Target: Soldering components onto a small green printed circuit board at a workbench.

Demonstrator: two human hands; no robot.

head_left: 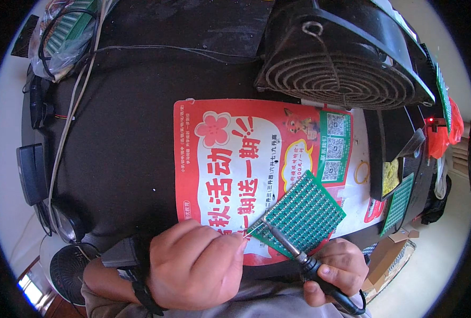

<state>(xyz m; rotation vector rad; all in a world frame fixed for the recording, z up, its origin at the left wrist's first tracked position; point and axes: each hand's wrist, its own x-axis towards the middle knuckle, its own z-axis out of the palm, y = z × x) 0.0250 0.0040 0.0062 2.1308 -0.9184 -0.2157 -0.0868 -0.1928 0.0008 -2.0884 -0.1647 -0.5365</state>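
In the head view, a soldering iron (pixel 299 255) is gripped in the closed right hand (pixel 341 267), its tip laid at the near corner of a green circuit board (pixel 304 213) resting on a red and white poster (pixel 235 175) on the dark desk (pixel 124 138). A thin solder wire (pixel 252 231) is pinched in the closed left hand (pixel 195 265) and fed toward the tip. The joint is probably best made with the wire touched briefly to the heated pad and the board kept flat. A black fan (pixel 341 69) stands beyond.

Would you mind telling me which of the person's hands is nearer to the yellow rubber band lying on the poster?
Right. The right hand, gripping the soldering iron, sits below the rubber band; the left hand, pinching solder wire, is farther off, down-left.
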